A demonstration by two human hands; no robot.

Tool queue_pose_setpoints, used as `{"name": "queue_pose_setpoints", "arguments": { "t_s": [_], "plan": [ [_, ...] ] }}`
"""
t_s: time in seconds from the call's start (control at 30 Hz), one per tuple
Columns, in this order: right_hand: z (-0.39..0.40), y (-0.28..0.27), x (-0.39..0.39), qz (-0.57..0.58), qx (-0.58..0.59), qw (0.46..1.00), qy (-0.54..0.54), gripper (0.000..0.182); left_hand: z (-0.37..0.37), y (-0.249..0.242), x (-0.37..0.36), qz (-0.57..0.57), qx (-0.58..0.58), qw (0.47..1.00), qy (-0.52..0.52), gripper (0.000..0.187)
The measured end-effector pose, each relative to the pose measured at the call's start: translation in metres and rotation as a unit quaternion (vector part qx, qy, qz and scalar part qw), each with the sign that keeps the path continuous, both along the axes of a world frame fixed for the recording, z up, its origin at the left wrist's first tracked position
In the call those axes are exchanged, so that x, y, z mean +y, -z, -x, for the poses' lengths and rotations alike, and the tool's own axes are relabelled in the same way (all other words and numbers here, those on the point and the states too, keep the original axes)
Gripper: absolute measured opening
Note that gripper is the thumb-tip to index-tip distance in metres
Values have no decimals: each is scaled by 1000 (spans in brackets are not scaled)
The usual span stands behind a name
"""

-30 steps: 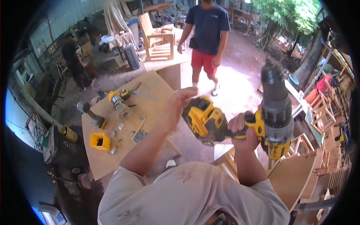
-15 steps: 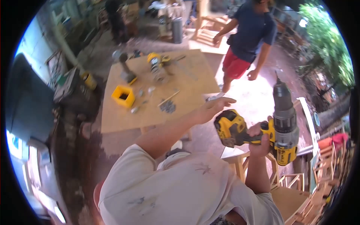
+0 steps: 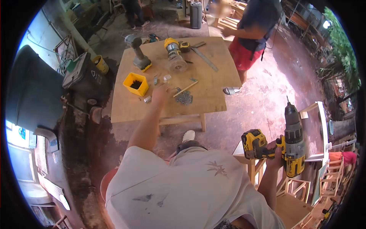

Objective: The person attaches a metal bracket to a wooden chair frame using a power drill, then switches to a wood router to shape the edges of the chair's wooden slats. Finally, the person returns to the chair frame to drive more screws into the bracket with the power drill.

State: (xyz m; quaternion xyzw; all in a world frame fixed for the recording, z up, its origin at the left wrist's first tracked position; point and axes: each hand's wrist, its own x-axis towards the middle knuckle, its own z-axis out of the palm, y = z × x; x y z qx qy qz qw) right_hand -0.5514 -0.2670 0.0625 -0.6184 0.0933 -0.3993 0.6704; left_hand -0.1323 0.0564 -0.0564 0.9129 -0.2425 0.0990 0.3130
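Observation:
My right hand [image 3: 273, 153] is wrapped round the handle of a yellow and black cordless drill [image 3: 294, 142], held up at the right with its bit pointing away from me. My left hand [image 3: 161, 94] reaches down over the wooden table, its fingers mostly hidden behind the back of the hand. Around it are a yellow square cup [image 3: 136, 84] with dark small pieces inside, a small pale block [image 3: 147, 99], a pencil-like wooden stick [image 3: 185, 88] and a pile of grey metal plates [image 3: 184, 97].
On the table [image 3: 202, 103] also stand another cordless drill [image 3: 140, 55], a yellow router [image 3: 174, 53], a tape measure [image 3: 185, 46] and a metal ruler [image 3: 206, 59]. A person in red shorts [image 3: 246, 57] stands beyond its right corner. Wooden frames [image 3: 299, 187] fill the lower right.
My left hand has moved left and down from near the drill to the small things on the table. The drill has shifted slightly right and down in view. The other person has turned.

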Motion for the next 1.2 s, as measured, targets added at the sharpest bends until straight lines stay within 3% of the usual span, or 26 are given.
{"name": "queue_pose_setpoints", "arguments": {
  "t_s": [0.03, 0.1, 0.2, 0.3, 0.4, 0.47, 0.57, 0.77, 0.9, 0.97, 1.1, 1.17, 1.2],
  "plan": [
    [0, 1, 0, 0, 1, 1000, 4, 49, -5, -2, -5, -2, 0, 1000, 3, 22],
    [1, 4, -2, 7, 1, 1000, 12, 48, -15, -7, -18, -127, 61, 987, 78, 22],
    [4, 6, -4, 21, 5, 999, 26, 47, -39, 8, -31, -167, 7, 975, 145, 25],
    [11, 14, -12, 37, 26, 998, 41, 50, -47, 3, -50, -190, 37, 973, 130, 27],
    [14, 19, -15, 40, 33, 998, 39, 52, -71, 32, -74, -176, 7, 971, 164, 28],
    [10, 18, -11, 34, 22, 999, 30, 52, -43, -18, -95, -217, 82, 968, 92, 28],
    [9, 15, -9, 19, 27, 999, 42, 50, -63, 8, -109, -166, 82, 971, 153, 27],
    [11, 17, -6, 32, 30, 997, 57, 48, -82, 26, -125, -148, 116, 976, 111, 19],
    [16, 20, -5, 1, 17, 998, 59, 43, -77, 7, -128, -196, 81, 969, 125, 19],
    [26, 32, -9, 29, 24, 995, 91, 46, -61, -27, -126, -96, 63, 988, 100, 20],
    [68, 58, -12, 24, 87, 983, 158, 45, -42, -36, -158, -25, 99, 987, 124, 27],
    [95, 54, -2, -10, 81, 973, 216, 44, 3, -25, -199, 60, 54, 968, 237, 16],
    [103, 48, 4, -27, 73, 970, 230, 41, 20, -11, -224, 135, 224, 918, 297, 17]
  ]
}}
